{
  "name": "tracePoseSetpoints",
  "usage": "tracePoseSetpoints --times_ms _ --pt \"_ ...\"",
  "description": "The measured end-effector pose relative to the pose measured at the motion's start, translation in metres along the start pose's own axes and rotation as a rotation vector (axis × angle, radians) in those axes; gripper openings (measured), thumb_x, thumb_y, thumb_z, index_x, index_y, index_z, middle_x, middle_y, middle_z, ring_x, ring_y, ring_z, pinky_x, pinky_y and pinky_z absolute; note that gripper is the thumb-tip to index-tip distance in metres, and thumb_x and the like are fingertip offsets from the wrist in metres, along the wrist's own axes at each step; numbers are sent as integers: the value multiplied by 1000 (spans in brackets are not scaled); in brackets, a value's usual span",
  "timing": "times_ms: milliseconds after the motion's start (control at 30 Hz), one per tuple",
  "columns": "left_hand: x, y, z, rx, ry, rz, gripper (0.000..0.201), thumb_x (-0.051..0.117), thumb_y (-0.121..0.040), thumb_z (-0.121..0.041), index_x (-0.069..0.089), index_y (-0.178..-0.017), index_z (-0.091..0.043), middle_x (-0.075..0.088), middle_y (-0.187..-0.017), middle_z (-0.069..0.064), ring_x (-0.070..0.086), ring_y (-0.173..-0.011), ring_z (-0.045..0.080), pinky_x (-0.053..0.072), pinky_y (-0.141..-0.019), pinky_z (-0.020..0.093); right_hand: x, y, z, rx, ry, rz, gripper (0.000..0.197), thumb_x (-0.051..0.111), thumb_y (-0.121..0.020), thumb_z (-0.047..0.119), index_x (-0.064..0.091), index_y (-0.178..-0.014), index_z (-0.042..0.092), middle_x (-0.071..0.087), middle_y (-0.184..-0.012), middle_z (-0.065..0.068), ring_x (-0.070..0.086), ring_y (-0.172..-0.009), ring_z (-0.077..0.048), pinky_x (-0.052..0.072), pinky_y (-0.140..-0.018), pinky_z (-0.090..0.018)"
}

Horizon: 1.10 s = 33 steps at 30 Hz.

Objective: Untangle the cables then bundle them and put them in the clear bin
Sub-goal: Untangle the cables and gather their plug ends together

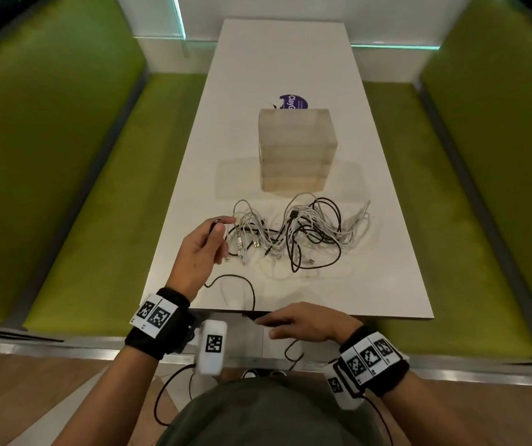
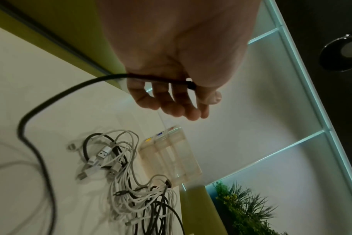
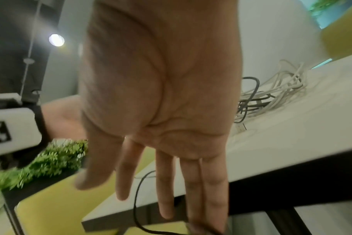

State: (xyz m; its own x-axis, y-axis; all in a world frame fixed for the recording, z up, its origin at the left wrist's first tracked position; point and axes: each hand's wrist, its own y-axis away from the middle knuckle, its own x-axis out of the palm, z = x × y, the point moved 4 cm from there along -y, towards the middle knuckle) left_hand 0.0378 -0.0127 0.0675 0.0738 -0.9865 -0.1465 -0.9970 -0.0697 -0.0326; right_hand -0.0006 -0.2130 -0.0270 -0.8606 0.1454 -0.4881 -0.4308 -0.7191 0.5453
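head view: the task looks barely begun. most cables (image 1: 300,235) lie in one black-and-white tangle on the table (image 1: 370,268), just in front of the bin (image 1: 296,149), which stands upright near the middle and seems to hold no cables, though its cloudy walls make that uncertain. nothing is bundled yet. one black cable (image 1: 245,286) is drawn out toward the near edge and drops over it. the left hand (image 1: 201,249) hovers by the tangle's left side, pinching the cable's end. the right hand (image 1: 306,321) sits at the near edge, fingers stretched leftward where the cable goes over.

left wrist view: the left hand (image 2: 171,63) has thumb and forefinger closed on the black cable (image 2: 40,108) just behind its plug; the other fingers (image 2: 171,105) curl loosely, free. the tangle (image 2: 131,174) and bin (image 2: 171,155) lie beyond.

right wrist view: the right hand (image 3: 161,103) is spread flat, fingers (image 3: 165,182) straight and slightly parted. the black cable (image 3: 137,198) loops under them off the table edge (image 3: 271,167); it may touch the fingertips, but blur hides this, so no grip shows.

left to do: free each cable, coil, bin.
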Motion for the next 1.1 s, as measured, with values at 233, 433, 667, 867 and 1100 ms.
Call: tracePoseSetpoints --times_ms 233,433,667,867,1100 --pt "0 3 10 -178 170 -28 30 37 -103 -31 61 -107 -14 26 -60 -5 18 -52 8 18 -45 19 -50 -1 -8 12 -241 -447 13 64 -89 17 70 -100 16 67 -88 2 62 -67 -11 50 -69 -24" --pt "7 9 1 -109 362 170 27 49 -96 -35 57 -96 -10 50 -61 -5 39 -56 10 32 -57 21 -102 3 -5 58 -280 -837 13 59 -90 7 68 -92 15 64 -90 4 55 -67 -3 43 -64 -19" --pt "0 6 -3 -104 306 103 29 45 -96 -37 55 -93 -10 70 -71 3 47 -45 14 39 -51 21 -93 -38 10 83 -77 -608 21 57 -92 17 67 -111 17 64 -103 0 62 -80 -15 45 -69 -23" --pt "-19 11 17 -165 204 -56 26 39 -101 -25 59 -98 -9 70 -74 4 48 -48 12 37 -48 21 -76 -85 24 109 227 -516 32 49 -94 20 58 -125 23 51 -120 -7 59 -104 -28 48 -85 -37" --pt "-38 13 40 -202 195 -167 13 41 -101 -20 54 -96 -16 60 -68 -5 37 -49 6 31 -50 16 -76 -114 38 -11 412 -531 36 43 -90 -3 59 -118 14 52 -118 -11 51 -110 -32 43 -80 -37"
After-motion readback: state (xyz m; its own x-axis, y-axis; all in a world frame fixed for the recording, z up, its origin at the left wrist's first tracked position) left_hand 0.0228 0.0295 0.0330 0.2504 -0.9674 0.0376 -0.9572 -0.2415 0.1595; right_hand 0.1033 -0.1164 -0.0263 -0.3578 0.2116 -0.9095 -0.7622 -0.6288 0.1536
